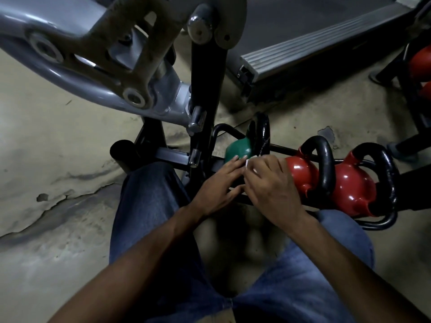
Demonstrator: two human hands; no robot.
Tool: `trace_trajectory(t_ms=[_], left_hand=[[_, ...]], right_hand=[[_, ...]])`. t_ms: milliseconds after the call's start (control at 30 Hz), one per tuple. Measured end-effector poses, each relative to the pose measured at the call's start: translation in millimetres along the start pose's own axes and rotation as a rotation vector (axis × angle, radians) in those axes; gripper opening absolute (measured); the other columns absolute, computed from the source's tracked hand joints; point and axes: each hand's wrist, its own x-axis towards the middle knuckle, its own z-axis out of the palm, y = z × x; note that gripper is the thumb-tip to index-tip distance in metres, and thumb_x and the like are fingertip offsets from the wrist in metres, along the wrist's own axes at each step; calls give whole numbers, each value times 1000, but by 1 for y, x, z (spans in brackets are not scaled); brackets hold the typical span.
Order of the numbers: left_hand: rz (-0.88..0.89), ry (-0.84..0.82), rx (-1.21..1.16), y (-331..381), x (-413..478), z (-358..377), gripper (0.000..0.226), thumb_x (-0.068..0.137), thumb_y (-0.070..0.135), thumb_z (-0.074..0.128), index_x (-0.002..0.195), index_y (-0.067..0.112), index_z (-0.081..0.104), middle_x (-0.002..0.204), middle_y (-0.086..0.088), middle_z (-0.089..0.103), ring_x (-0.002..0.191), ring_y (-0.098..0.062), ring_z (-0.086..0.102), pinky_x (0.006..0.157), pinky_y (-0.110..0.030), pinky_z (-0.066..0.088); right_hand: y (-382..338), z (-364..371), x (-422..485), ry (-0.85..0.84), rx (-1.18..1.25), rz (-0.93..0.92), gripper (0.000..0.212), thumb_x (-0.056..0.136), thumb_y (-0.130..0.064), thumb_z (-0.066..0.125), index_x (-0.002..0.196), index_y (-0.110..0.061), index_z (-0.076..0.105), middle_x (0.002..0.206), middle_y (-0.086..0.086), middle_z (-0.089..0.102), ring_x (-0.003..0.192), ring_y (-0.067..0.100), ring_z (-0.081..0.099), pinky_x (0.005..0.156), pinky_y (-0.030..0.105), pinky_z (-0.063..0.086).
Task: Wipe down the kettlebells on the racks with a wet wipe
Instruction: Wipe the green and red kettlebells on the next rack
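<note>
Together, the left hand (219, 185) lies flat with fingers spread on the green kettlebell (238, 151), while the right hand (270, 185) pinches a white wet wipe (247, 163) (mostly hidden) beside it. Right of them, two red kettlebells (349, 190) sit on the black rack (382, 223).

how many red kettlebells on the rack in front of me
2: one red kettlebell just beside the right hand, another further right. More red shapes sit on a separate rack at the frame's right edge.
</note>
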Motion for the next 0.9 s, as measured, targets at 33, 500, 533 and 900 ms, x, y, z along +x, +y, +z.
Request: trace_trajectory(t_ms=[33, 500, 533, 900], left_hand=[[4, 1, -1, -1, 0, 0, 68, 97, 49, 43, 156, 17, 41, 168, 2, 28, 158, -12, 15, 127, -29, 19], [-12, 9, -12, -6, 2, 0, 63, 99, 41, 61, 156, 21, 43, 169, 12, 26, 157, -4, 14, 127, -37, 25], [-11, 14, -18, -5, 1, 0, 63, 100, 39, 62, 157, 21, 42, 169, 12, 26, 157, -4, 14, 127, -35, 24], [-20, 45, -4, -4, 0, 0, 67, 98, 35, 68, 157, 17, 42, 169, 6, 28, 156, -4, 19, 126, -24, 21]], right_hand=[[-1, 3, -8, 35, 29, 24, 19, 92, -15, 69, 108, -6, 71, 116, 13, 64, 105, 30, 56, 92, 39, 41], [-7, 19, 1, 212, 1417, 1242, 19, 103, -10, 54, 112, -14, 71, 112, 14, 73, 96, 15, 67, 84, 28, 50], [-5, 19, 1, 181, 1418, 1229, 21, 103, -10, 53, 112, -14, 71, 111, 12, 74, 97, 14, 68, 85, 28, 51], [13, 19, -6, 85, 1597, 1129, 24, 101, -9, 50, 108, -19, 72, 106, 5, 76, 99, 18, 70, 86, 34, 52]])
